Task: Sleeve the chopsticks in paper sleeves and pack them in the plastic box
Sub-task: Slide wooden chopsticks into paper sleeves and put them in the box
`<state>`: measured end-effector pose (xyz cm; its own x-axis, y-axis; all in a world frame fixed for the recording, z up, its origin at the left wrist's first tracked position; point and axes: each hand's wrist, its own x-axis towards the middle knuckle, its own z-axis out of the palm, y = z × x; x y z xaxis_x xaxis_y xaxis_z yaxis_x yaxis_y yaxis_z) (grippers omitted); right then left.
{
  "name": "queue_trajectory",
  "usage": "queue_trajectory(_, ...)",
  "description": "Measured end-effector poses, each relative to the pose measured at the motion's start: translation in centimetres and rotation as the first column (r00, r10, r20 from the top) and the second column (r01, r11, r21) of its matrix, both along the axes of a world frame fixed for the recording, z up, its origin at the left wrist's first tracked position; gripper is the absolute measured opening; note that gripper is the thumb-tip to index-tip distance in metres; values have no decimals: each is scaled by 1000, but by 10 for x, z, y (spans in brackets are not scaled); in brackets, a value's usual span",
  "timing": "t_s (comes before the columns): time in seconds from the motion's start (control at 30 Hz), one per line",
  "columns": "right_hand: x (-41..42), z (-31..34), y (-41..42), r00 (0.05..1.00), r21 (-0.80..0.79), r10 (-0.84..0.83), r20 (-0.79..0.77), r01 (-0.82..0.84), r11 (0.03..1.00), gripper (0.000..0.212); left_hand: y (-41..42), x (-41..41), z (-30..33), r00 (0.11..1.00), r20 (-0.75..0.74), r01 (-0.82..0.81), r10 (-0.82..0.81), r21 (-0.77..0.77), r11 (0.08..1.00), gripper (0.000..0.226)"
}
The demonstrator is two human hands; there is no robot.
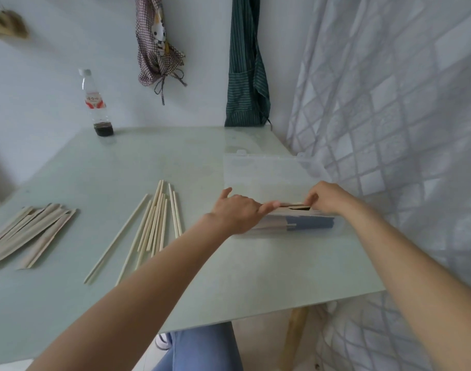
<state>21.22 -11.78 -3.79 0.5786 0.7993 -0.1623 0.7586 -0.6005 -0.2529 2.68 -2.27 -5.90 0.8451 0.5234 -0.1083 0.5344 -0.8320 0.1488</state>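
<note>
Left hand (238,212) and right hand (328,199) pinched opposite ends of sleeved chopsticks (293,205), held level over open plastic box (269,170).

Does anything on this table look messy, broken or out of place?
Nothing looks damaged or spilled. The bare chopsticks lie loosely fanned rather than lined up, and the paper sleeves sit in an untidy pile. One oddity: a nearly empty bottle holding dark liquid stands at the far edge.

One bottle (96,103), one plastic box (269,170) — two aprons (246,76), two hands (235,212).
</note>
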Motion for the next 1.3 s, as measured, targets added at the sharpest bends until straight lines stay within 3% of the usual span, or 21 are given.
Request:
queue_trajectory(0.07, -6, -1, 3, 999, 38, 32, -43, -31, 999, 24, 1, -3, 1, 1000, 26, 5, -4, -18, 1000, 62)
queue_trajectory(0.23, -39, -2, 18, 994, 271, 104, -21, -94, 958, 22, 12, -24, 8, 945, 327, -30, 32, -11, 999, 38)
queue_trajectory(0.4, -99, 8, 49, 977, 449, 175, 119, -210, 868, 27, 42, -80, 9, 849, 471, -268, 240, -8, 963, 28)
queue_trajectory(0.47, -134, 10, 62, 953, 447, 230, 197, -296, 844, 29, 58, -112, 5, 811, 432, -421, 395, -40, 906, 27)
queue_trajectory(0.57, -181, 3, 82, 913, 405, 346, 215, -406, 819, 34, 76, -155, -8, 793, 256, -559, 553, -58, 827, 27)
queue_trajectory(0.67, -224, -16, 108, 859, 314, 504, 93, -505, 804, 43, 86, -192, -26, 773, 61, -628, 632, -70, 775, 34)
queue_trajectory(0.77, -262, -39, 131, 808, 186, 589, -30, -574, 797, 45, 85, -213, -41, 760, -34, -649, 649, -81, 756, 42)
queue_trajectory(0.93, -303, -63, 154, 854, 197, 508, -107, -483, 853, 40, 82, -230, -46, 747, 41, -649, 664, -174, 741, 26)
queue_trajectory(1.07, -326, -65, 169, 899, 331, 366, -240, -279, 902, 31, 97, -257, -39, 735, 115, -626, 668, -261, 734, 21)
queue_trajectory(1.17, -338, -60, 180, 742, 425, 335, -581, -74, 902, 23, 107, -279, -34, 770, 220, -550, 598, -243, 799, 40)
queue_trajectory(1.3, -346, -56, 189, 512, 486, 381, -769, 83, 870, 24, 112, -299, -26, 779, 370, -454, 506, -224, 863, 27)
